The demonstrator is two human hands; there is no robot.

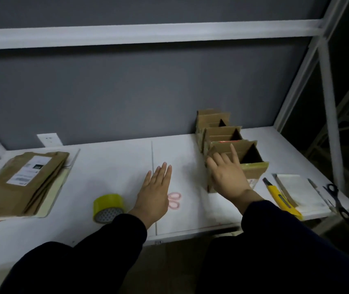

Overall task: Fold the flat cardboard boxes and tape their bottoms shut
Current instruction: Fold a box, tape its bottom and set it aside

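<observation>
I see a white table (116, 166) in front of a gray wall. The left hand (155, 192) is flat over the middle of the table, its fingers straight and close together. It holds nothing. I cannot tell if it touches the table or floats just above it. Pink scissors (174, 200) lie just beside it, partly hidden under its edge. A roll of yellow tape (107, 207) stands on its side near the left wrist.

The right hand (226, 177) reaches out to the right. Its fingers are straight and spread, and they lie against the left side of the nearest box (252, 164). It is not gripping anything. That box stands with its top open. Two more folded boxes (222, 132) stand in a row right behind it, going back to the wall.

The pile of flat boxes (20, 183) lies far on the left side of the table, well apart from both hands.

On the right edge lie a yellow knife (279, 198), some white sheets (300, 192) and black scissors (337, 200).
</observation>
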